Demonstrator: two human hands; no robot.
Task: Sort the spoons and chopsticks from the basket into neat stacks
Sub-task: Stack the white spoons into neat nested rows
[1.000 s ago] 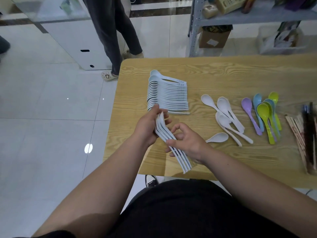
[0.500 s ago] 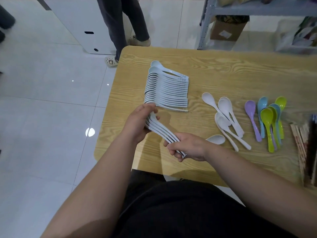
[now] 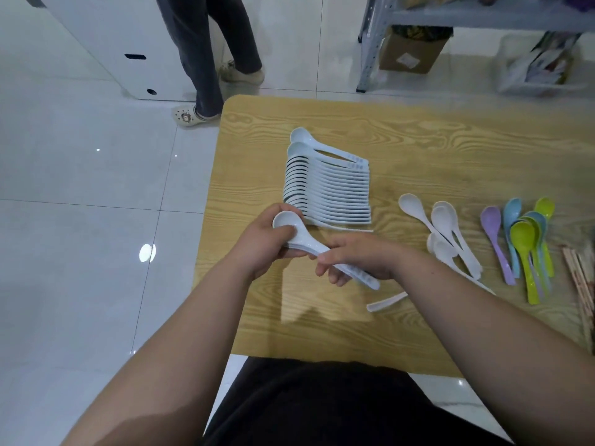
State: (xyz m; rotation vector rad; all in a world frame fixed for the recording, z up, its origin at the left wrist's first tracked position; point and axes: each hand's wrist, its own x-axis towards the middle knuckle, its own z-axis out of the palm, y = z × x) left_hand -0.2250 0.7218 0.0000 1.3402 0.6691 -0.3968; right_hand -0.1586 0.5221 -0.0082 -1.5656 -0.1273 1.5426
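My left hand [image 3: 262, 244] grips the bowl end of a small nested stack of white spoons [image 3: 291, 225], bowls facing up. My right hand [image 3: 357, 255] holds the handle end of the same stack. Just beyond my hands a long row of nested white spoons [image 3: 328, 188] lies on the wooden table [image 3: 434, 149]. Several loose white spoons [image 3: 447, 226] lie to the right, and one more white spoon [image 3: 384, 302] pokes out under my right forearm. Coloured spoons [image 3: 523, 239] in purple, blue and green lie further right. Chopsticks [image 3: 579, 278] rest at the right edge.
A person's legs [image 3: 209, 53] stand on the tiled floor past the table's far left corner. A metal shelf [image 3: 373, 40] with a cardboard box [image 3: 412, 53] stands behind the table. The table's left edge drops off beside my left hand.
My hands have turned the held spoon stack from edge-on to bowls-up and brought it closer to the long row. The camera view shifted down and forward.
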